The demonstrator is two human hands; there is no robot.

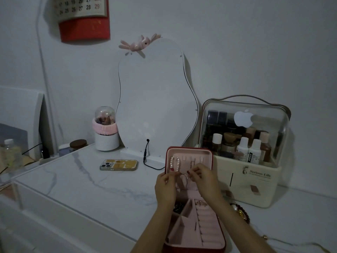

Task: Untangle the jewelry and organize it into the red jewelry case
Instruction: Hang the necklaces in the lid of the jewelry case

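The red jewelry case (221,240) stands open on the marble table, its pink lid upright. A pearl bracelet (175,164) hangs from hooks at the lid's left. My left hand (166,187) and my right hand (206,179) are raised in front of the lid, both pinching a thin chain necklace (184,177) whose loop droops between them. A dark tangle of jewelry (177,207) lies in the case's back left compartment, and a small ring piece (200,203) sits at the top of the ring rolls.
A beaded bracelet (240,213) lies on the table right of the case. A cosmetics organizer (244,172) stands behind it, a wavy mirror (155,99) at the back with a black cable (145,157), and a phone (118,164) lies to the left.
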